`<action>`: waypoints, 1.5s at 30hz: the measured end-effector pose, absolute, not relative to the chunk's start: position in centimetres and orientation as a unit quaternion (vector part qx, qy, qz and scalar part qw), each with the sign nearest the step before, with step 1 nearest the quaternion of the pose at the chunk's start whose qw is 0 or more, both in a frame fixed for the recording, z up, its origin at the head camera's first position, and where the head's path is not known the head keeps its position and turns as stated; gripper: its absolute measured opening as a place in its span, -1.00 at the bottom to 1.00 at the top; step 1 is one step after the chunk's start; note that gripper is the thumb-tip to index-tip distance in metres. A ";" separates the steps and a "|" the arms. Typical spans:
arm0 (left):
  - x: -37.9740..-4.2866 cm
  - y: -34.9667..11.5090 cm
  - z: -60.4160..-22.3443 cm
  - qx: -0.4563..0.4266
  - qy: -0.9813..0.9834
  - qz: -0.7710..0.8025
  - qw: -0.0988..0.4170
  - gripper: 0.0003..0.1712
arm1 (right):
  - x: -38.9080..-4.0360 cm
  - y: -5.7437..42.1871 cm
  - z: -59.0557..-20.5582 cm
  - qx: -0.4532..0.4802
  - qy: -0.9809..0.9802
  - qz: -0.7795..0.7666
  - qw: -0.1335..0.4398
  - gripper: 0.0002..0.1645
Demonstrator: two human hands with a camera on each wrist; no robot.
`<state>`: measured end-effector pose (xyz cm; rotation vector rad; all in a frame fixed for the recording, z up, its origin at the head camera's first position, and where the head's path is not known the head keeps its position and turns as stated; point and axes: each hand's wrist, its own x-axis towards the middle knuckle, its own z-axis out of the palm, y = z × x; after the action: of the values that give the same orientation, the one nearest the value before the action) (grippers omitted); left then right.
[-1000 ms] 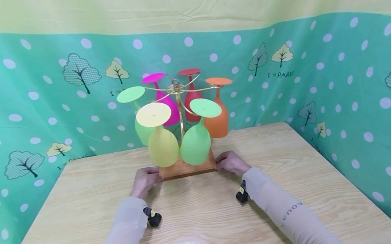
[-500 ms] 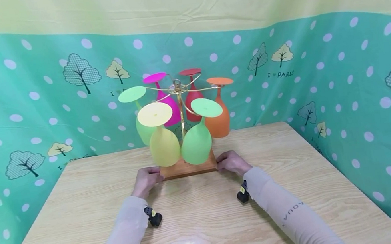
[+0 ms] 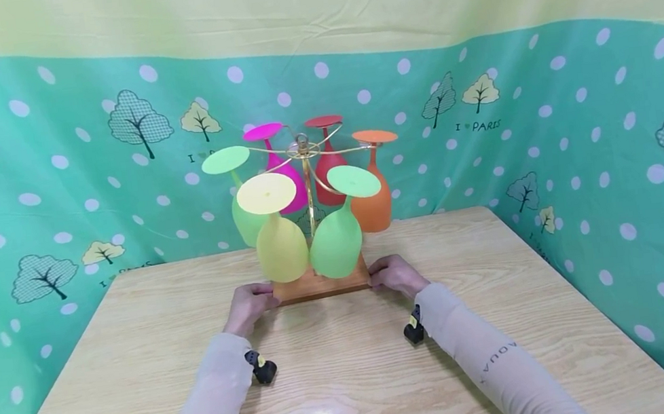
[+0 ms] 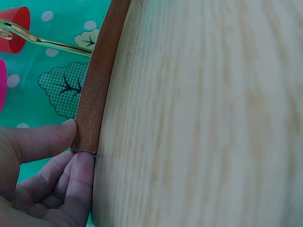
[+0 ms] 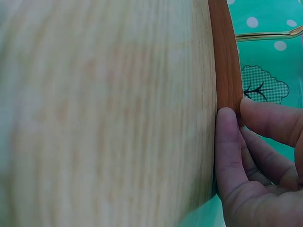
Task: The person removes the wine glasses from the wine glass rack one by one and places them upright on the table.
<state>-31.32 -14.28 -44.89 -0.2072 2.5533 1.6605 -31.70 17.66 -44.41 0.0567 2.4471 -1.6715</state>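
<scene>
A wine glass rack stands on the table, with a wooden base (image 3: 319, 286) and a gold pole (image 3: 309, 196) whose curved arms fan out at the top. Several goblets hang upside down from it: yellow (image 3: 283, 250) and green (image 3: 336, 246) in front, orange (image 3: 372, 204) at right, red (image 3: 330, 165) and magenta (image 3: 295, 194) behind, and another green one (image 3: 246, 222) at left. My left hand (image 3: 249, 307) pinches the base's left front corner, thumb on top. At the right front corner, my right hand (image 3: 396, 275) grips likewise, its index finger along the front edge.
The light wood table (image 3: 337, 357) stretches around the rack on all sides. Behind and to the right hangs a green dotted cloth (image 3: 394, 104) with printed trees. A small black camera is strapped at each wrist, one on the left (image 3: 264, 370) and one on the right (image 3: 414, 331).
The rack and both hands have shifted very slightly to the right in the head view. Both hands keep the same hold on the base corners.
</scene>
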 end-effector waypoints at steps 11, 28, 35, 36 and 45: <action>-31.4 -14.9 -44.9 -0.060 0.834 0.547 0.043 -0.63 | -31.6 17.7 -43.8 0.001 0.821 -0.560 0.107 -0.65; -31.3 -14.7 -45.3 -0.057 0.835 0.546 0.032 -0.63 | -23.2 19.7 -30.3 -0.265 0.854 -0.352 -0.277 -0.87; -31.3 -14.4 -45.3 -0.061 0.823 0.564 0.037 -0.63 | -23.4 18.7 -25.8 -0.363 0.783 -0.204 -0.463 -0.66; -31.3 -14.3 -45.3 -0.063 0.819 0.569 0.038 -0.63 | -23.5 18.5 -25.5 -0.372 0.779 -0.189 -0.468 -0.63; -31.2 -14.2 -45.0 -0.067 0.831 0.551 0.038 -0.64 | -25.0 17.1 -24.1 -0.455 0.726 -0.084 -0.509 -0.83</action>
<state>-31.21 -14.22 -45.00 -0.2064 2.5504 1.6899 -24.98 17.06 -24.09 -2.2260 3.5483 -0.4088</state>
